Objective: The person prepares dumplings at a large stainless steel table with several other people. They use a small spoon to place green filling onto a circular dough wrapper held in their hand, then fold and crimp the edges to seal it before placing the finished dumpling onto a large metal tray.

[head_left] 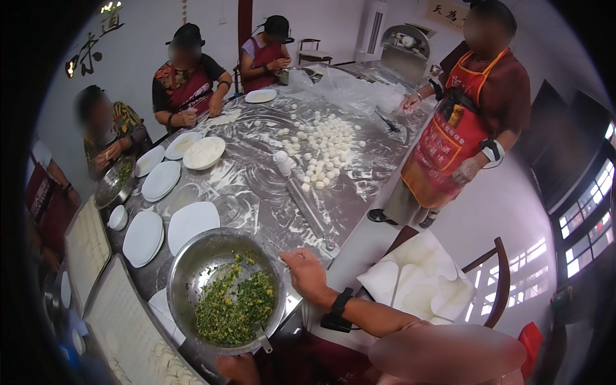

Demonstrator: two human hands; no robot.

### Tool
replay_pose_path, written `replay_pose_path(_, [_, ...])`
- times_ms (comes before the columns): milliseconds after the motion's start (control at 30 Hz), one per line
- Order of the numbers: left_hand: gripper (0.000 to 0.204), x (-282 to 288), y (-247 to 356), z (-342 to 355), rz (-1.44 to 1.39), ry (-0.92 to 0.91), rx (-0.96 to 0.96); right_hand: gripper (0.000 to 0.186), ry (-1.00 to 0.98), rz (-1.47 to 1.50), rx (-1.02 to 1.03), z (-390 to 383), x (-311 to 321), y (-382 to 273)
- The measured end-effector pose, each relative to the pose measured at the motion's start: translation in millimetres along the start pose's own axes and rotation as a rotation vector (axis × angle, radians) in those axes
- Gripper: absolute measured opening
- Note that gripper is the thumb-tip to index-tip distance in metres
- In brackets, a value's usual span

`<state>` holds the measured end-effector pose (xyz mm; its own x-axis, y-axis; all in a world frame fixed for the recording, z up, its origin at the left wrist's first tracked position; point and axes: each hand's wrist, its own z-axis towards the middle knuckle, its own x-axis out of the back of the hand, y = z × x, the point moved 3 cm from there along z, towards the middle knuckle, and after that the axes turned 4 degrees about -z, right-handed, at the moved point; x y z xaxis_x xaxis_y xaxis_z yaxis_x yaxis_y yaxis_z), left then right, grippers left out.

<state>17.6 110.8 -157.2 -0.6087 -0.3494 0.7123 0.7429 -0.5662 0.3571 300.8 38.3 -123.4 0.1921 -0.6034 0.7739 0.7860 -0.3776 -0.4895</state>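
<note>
A large steel bowl [183, 276] of chopped green and yellow filling [237, 301] stands at the table's near corner. A metal utensil handle [264, 341] leans over its near rim. My right hand [305, 272], with a black band on the wrist, is beside the bowl's right rim. Its fingers are pinched together; what they hold, if anything, is too small to make out. Low in the view, my left hand [237, 367] is close to the bowl's near side, its fingers mostly hidden. Beyond the bowl, a metal rolling pin [307, 208] lies on the floured table [256, 173].
Small dough balls [327, 147] are heaped mid-table. White plates [194, 226] and a flour-filled bowl [204, 153] line the left. Trays [128, 321] hold dumplings at lower left. Several people work along the far left; another person [459, 122] stands right, beyond a chair [497, 282].
</note>
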Motion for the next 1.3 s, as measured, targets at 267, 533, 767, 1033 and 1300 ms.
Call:
replay_pose_path(267, [0.026, -8.6, -13.2, -7.2, -0.031, 0.005, -0.020, 0.041, 0.116, 0.032, 0.047, -0.8, 2.1, 1.0])
replay_pose_path(533, [0.021, 4.4, 1.1, 0.6, -0.028, -0.076, -0.001, 0.042, 0.071, 0.037, 0.063, 2.7, -1.2, 1.1])
replay_pose_path(767, [0.013, 8.8, 15.4, 9.0, -0.023, -0.109, -0.053, 0.043, 0.158, -0.049, 0.121, 1.6, -2.0, 9.9])
replay_pose_path(1033, [0.014, 16.7, 12.3, 14.8, -0.127, -0.066, 0.078, 0.046, 0.102, 0.002, 0.094, -0.4, -10.0, 3.7])
replay_pose_path(1300, [0.009, 13.3, 15.8, 12.6, -0.156, -0.060, 0.086, 0.036, 0.077, 0.272, 0.061, -1.0, -17.9, 20.8])
